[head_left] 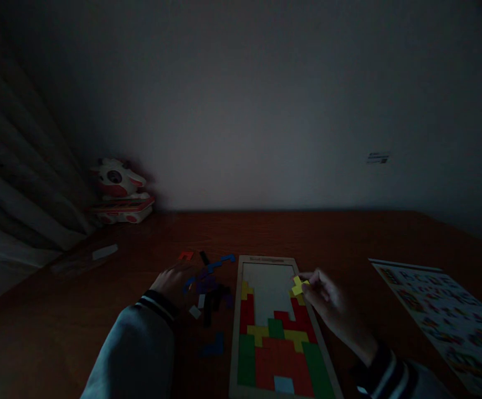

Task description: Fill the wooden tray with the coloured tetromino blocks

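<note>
Between the thumb and fingers of my right hand [324, 295] is a yellow stepped block [299, 286], held over the right edge of a wooden puzzle tray [236, 338]. Red, green, yellow, orange-red and white pieces fill the tray's near part; its pale bottom [268, 282] shows in the far part. My left hand [174, 281] is low over the table at the left edge of a pile of loose pieces, beside a purple piece [206, 284] and blue ones. The ends of its fingers are dim, and whether they hold anything cannot be made out.
An orange piece [185, 255] and a blue piece [213, 346] lie around the pile on the brown table [307, 233]. A printed sheet [436, 305] lies at the right. A red and white toy keyboard [120, 208] stands at the back left, near a curtain [16, 155].
</note>
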`<move>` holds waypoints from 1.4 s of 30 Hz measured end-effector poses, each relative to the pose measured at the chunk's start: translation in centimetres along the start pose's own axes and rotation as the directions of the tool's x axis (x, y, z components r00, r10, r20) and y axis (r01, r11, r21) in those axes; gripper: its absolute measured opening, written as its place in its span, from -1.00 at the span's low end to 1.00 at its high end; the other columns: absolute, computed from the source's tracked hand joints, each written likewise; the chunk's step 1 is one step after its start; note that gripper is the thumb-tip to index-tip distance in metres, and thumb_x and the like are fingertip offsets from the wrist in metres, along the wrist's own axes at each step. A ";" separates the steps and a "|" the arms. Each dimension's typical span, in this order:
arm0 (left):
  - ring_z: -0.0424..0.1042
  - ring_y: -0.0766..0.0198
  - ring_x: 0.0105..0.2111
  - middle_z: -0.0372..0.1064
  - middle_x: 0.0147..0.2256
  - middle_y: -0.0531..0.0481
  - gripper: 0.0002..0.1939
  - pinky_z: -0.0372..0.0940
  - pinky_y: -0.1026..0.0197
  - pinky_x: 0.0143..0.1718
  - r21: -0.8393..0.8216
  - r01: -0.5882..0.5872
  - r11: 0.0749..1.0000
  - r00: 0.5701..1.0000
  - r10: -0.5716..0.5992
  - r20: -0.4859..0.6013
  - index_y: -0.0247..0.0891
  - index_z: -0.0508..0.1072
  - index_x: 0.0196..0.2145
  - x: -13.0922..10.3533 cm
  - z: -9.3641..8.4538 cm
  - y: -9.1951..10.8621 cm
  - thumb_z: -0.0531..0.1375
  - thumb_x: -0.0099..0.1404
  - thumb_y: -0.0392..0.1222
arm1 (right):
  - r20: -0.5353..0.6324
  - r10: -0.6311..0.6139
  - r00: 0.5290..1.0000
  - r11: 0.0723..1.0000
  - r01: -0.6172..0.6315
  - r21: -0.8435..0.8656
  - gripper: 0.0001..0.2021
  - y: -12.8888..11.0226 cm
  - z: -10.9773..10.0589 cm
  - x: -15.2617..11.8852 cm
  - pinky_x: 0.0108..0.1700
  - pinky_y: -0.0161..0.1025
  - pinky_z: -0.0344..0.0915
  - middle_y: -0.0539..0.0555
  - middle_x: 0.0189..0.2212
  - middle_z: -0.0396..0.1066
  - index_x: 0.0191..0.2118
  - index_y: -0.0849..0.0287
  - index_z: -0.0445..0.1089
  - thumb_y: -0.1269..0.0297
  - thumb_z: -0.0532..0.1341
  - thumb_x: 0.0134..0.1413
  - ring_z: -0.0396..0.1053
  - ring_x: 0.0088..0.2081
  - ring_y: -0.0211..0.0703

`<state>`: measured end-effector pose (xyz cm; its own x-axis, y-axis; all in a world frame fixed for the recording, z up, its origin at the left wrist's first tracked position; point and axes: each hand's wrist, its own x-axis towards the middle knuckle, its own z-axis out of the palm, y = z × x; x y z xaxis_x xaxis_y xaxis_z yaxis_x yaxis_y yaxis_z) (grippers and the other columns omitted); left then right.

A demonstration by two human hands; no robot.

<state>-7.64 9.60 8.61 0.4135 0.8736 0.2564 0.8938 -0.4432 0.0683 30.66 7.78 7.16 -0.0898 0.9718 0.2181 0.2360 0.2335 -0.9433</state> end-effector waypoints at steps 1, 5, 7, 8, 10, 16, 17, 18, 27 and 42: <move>0.44 0.05 -0.09 0.47 -0.08 -0.06 -0.60 0.32 0.01 -0.03 -0.012 -0.029 1.000 0.999 0.029 -0.014 -0.09 0.45 -0.04 0.1 0.2 0.1 0.12 0.15 -0.26 | 0.006 -0.003 1.000 1.000 0.002 0.013 -0.68 -0.1 0.1 0.0 -0.15 -0.12 0.41 0.17 -0.18 0.48 -0.44 0.08 0.17 -0.04 0.18 0.08 0.47 -0.14 -0.02; 0.44 0.07 -0.12 0.49 -0.12 -0.06 -0.70 0.32 0.01 -0.06 0.023 0.000 1.000 0.997 0.001 -0.071 -0.07 0.47 -0.08 0.2 1.0 -0.1 0.10 0.25 -0.20 | 0.008 0.003 1.000 0.998 -0.004 0.055 -0.68 -0.4 0.4 -0.1 -0.23 -0.20 0.43 0.12 -0.29 0.49 -0.39 0.09 0.19 -0.04 0.23 0.05 0.48 -0.23 -0.09; 0.44 0.06 -0.13 0.50 -0.14 -0.07 -0.73 0.32 0.01 -0.07 0.046 0.033 0.998 0.996 -0.029 -0.079 -0.07 0.49 -0.12 0.2 1.2 -0.3 0.08 0.27 -0.19 | 0.005 0.027 1.000 0.997 -0.027 0.066 -0.69 -0.5 0.6 -0.1 -0.31 -0.25 0.42 0.06 -0.37 0.47 -0.34 0.09 0.21 -0.04 0.23 0.05 0.47 -0.33 -0.14; 0.45 0.06 -0.13 0.50 -0.15 -0.07 -0.74 0.32 0.02 -0.07 0.049 0.044 0.998 0.996 -0.040 -0.076 -0.07 0.50 -0.13 0.1 1.3 -0.4 0.07 0.28 -0.18 | 0.005 0.038 0.999 0.997 -0.038 0.069 -0.69 -0.5 0.7 -0.1 -0.33 -0.26 0.41 0.04 -0.39 0.47 -0.32 0.09 0.21 -0.04 0.23 0.05 0.47 -0.35 -0.15; 0.45 0.06 -0.12 0.49 -0.14 -0.07 -0.73 0.32 0.03 -0.07 0.051 0.066 0.997 0.996 -0.063 -0.056 -0.06 0.50 -0.13 0.1 1.4 -0.6 0.06 0.29 -0.17 | 0.022 0.055 0.998 0.996 -0.056 0.066 -0.70 -0.6 0.7 0.0 -0.33 -0.27 0.41 0.02 -0.38 0.47 -0.28 0.08 0.24 -0.03 0.22 0.06 0.47 -0.36 -0.16; 0.46 0.05 -0.11 0.48 -0.09 -0.07 -0.70 0.32 -0.01 -0.07 0.081 0.163 0.983 0.986 -0.164 0.014 -0.11 0.50 -0.12 -0.2 0.9 -0.6 0.07 0.24 -0.20 | 0.030 0.007 1.000 0.999 -0.005 -0.046 -0.75 -0.9 0.6 0.0 -0.26 -0.25 0.42 0.03 -0.35 0.49 -0.30 0.08 0.36 -0.01 0.19 0.10 0.47 -0.29 -0.14; 0.46 0.04 -0.11 0.48 -0.09 -0.07 -0.70 0.32 -0.01 -0.07 0.079 0.167 0.983 0.985 -0.169 0.020 -0.11 0.50 -0.12 -0.2 0.9 -0.5 0.08 0.23 -0.19 | 0.032 0.000 0.999 0.998 0.002 -0.069 -0.75 -0.9 0.6 0.1 -0.25 -0.25 0.42 0.03 -0.35 0.49 -0.29 0.08 0.38 0.00 0.19 0.10 0.47 -0.28 -0.13; 0.46 0.03 -0.11 0.48 -0.09 -0.07 -0.70 0.32 -0.02 -0.06 0.078 0.168 0.983 0.985 -0.171 0.025 -0.12 0.50 -0.12 -0.2 0.8 -0.5 0.08 0.23 -0.17 | 0.034 -0.006 0.999 0.996 0.009 -0.091 -0.76 -0.8 0.5 0.1 -0.24 -0.25 0.42 0.03 -0.35 0.49 -0.29 0.08 0.40 0.01 0.19 0.10 0.47 -0.28 -0.13; 0.39 0.04 -0.04 0.44 -0.06 -0.03 -0.63 0.27 0.00 0.03 -0.012 0.037 0.999 0.998 -0.036 0.058 -0.05 0.49 -0.04 -0.2 1.0 -1.2 0.08 0.22 -0.09 | 0.015 0.015 1.000 0.995 -0.014 -0.095 -0.69 -0.2 0.4 0.1 -0.20 -0.20 0.45 0.07 -0.25 0.52 -0.16 0.07 0.41 0.00 0.20 0.07 0.50 -0.22 -0.10; 0.34 0.08 0.04 0.36 0.03 -0.08 -0.58 0.27 0.08 0.04 -0.007 0.124 0.992 0.987 -0.123 0.104 -0.09 0.48 -0.02 0.1 0.8 -1.1 0.13 0.16 -0.28 | 0.136 0.038 0.990 0.995 -0.025 -0.094 -0.66 -0.7 0.6 -0.2 -0.19 -0.22 0.44 0.06 -0.27 0.48 -0.03 0.06 0.35 0.01 0.11 0.16 0.48 -0.25 -0.15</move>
<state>-8.42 10.32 7.84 0.3163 0.9376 0.1442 0.9370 -0.3325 0.1068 29.93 7.38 7.66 -0.2111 0.9664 0.1464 0.3284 0.2112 -0.9206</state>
